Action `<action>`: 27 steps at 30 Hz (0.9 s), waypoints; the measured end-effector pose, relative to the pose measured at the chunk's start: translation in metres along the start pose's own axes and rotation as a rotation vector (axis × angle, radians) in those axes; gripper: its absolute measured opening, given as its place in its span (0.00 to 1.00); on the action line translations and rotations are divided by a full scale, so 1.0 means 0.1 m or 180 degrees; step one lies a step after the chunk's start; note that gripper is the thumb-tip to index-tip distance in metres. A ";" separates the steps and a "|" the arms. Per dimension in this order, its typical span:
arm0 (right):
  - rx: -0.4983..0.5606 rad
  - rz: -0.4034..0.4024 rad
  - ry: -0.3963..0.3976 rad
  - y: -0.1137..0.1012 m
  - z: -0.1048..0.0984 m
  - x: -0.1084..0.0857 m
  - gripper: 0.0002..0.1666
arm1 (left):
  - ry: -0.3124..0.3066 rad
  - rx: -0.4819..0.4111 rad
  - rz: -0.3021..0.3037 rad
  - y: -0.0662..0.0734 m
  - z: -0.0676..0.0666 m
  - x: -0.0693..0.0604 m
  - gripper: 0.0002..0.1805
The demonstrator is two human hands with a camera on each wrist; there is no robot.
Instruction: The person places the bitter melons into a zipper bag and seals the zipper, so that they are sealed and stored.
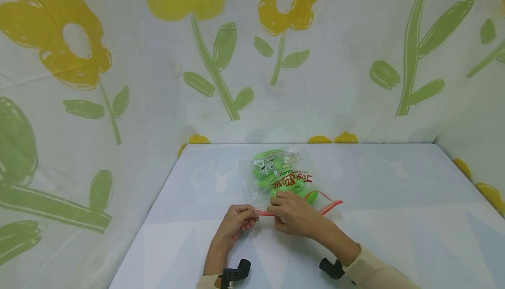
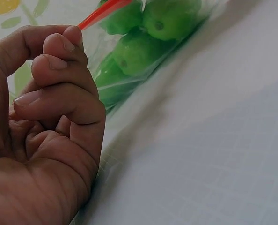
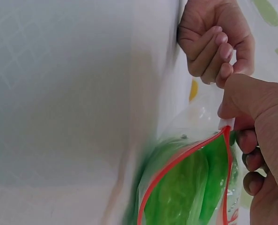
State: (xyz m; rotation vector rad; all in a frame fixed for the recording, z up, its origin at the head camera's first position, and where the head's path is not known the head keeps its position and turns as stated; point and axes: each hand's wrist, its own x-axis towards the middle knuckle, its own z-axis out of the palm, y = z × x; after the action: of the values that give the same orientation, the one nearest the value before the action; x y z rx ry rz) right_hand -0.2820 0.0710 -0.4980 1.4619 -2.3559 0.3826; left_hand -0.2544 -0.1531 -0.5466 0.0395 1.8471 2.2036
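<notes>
A clear zip bag (image 1: 291,177) printed "Toy Story" lies on the table with several green, lime-like fruits (image 2: 141,52) inside. Its red zip strip (image 3: 176,163) runs along the near edge. My left hand (image 1: 236,223) pinches the left end of that strip between thumb and forefinger, the other fingers curled. Close beside it, my right hand (image 1: 296,215) pinches the white slider (image 3: 226,123) on the strip. To the right of the slider the two red edges stand apart, so the bag's mouth gapes there. Between the hands a short length of strip shows.
The white table (image 1: 394,236) extends to both sides of the bag. Behind it and at the sides hangs a flower-printed cloth (image 1: 339,74). Black wrist devices (image 1: 236,273) sit at both sleeves.
</notes>
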 end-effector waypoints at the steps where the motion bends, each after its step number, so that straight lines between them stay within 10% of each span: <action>1: -0.0003 0.0001 -0.0013 0.00 0.00 0.00 0.13 | 0.0001 -0.0002 -0.0003 0.00 0.00 0.00 0.10; 27: 0.0031 0.0071 -0.0073 0.10 -0.11 -0.19 0.11 | 0.0092 0.0083 0.0001 -0.03 -0.01 0.03 0.09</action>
State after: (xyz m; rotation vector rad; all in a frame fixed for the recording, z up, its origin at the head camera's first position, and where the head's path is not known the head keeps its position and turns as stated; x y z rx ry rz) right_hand -0.2815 0.0949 -0.4965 1.4532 -2.3933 0.3855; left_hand -0.2569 -0.1532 -0.5500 0.0130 1.8911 2.1915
